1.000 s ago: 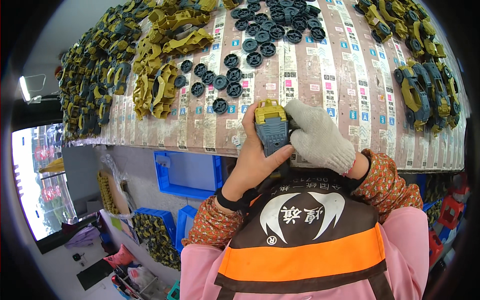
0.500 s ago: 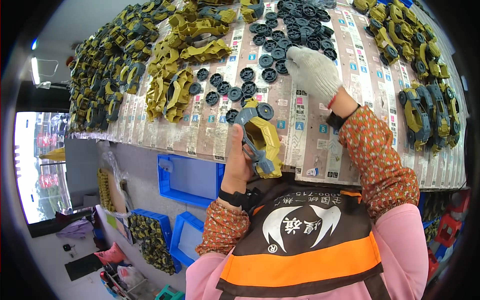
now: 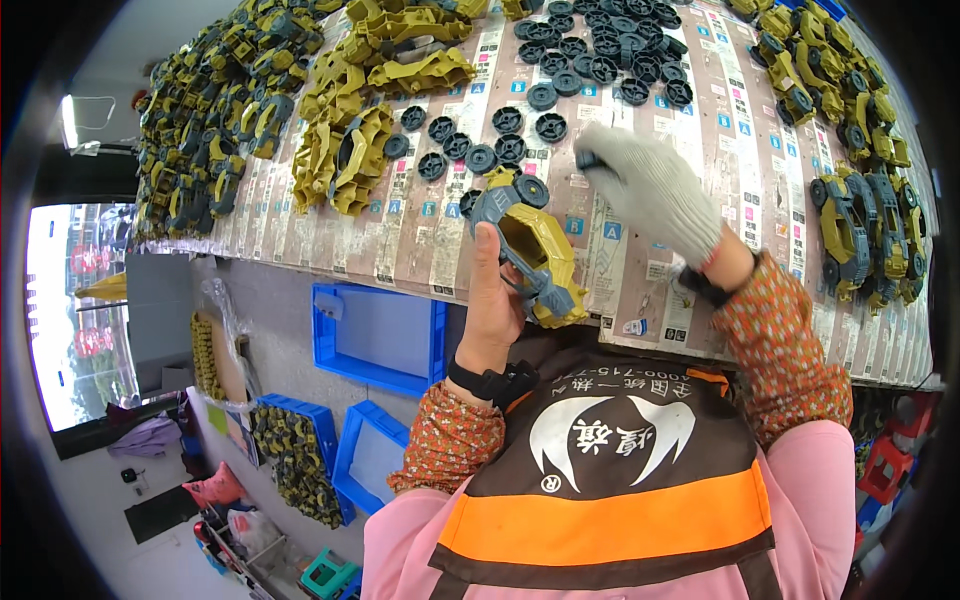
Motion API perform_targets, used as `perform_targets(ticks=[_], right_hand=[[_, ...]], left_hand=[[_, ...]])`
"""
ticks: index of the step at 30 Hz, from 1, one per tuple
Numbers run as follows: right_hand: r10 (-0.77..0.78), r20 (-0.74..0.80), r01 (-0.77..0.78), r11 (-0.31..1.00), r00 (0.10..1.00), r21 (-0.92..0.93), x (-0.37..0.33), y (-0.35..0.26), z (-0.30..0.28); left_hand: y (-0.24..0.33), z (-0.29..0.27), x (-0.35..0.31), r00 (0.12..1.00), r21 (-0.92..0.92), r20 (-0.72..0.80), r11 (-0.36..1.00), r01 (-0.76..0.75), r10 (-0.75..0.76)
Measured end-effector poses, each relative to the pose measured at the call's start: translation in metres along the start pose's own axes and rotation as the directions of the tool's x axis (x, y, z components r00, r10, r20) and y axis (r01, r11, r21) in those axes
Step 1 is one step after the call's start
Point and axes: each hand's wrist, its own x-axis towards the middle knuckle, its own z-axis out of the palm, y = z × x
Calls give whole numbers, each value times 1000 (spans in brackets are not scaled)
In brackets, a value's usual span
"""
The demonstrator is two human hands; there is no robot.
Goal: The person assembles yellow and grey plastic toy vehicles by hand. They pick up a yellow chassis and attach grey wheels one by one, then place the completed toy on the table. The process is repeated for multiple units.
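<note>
My bare left hand (image 3: 493,305) is closed around a toy car body (image 3: 562,255) in olive yellow and grey, held tilted over the table's near edge. Black wheels show at the car's far end, one of them on its right side (image 3: 531,190). To the right, my right hand (image 3: 660,190) in a whitish knit glove pinches a dark wheel (image 3: 588,159), mostly covered by the fingers. Several loose black wheels (image 3: 508,120) lie just beyond the car, and a larger heap of wheels (image 3: 630,45) sits farther back.
Yellow car shells (image 3: 345,150) are piled left of the wheels. A big heap of cars with wheels (image 3: 215,120) covers the far left. More cars (image 3: 870,230) stand at the right. Blue trays (image 3: 380,375) lie below the table's edge, one filled with cars (image 3: 290,450).
My right hand has drawn back from the wheel heap toward me, a wheel now showing between its fingers. The left hand and car have shifted slightly up and right in view.
</note>
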Motion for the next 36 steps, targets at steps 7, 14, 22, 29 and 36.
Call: perform_targets(ticks=[7, 14, 22, 29, 36], right_hand=[[112, 168, -165, 923, 979, 348, -81, -47, -1], [179, 56, -187, 914, 982, 359, -107, -50, 16], [202, 65, -212, 936, 977, 282, -117, -59, 13], [165, 152, -186, 973, 975, 134, -116, -64, 12], [180, 175, -200, 974, 968, 103, -115, -71, 16]], left_hand=[[-8, 16, -5, 992, -79, -123, 997, -2, -8], [-24, 22, 5, 951, -44, -207, 969, -244, 230], [-27, 31, 7, 921, -25, -270, 954, -298, 280], [-29, 33, 6, 905, 14, -281, 944, -330, 321], [-26, 51, 4, 854, 79, -332, 914, -397, 400]])
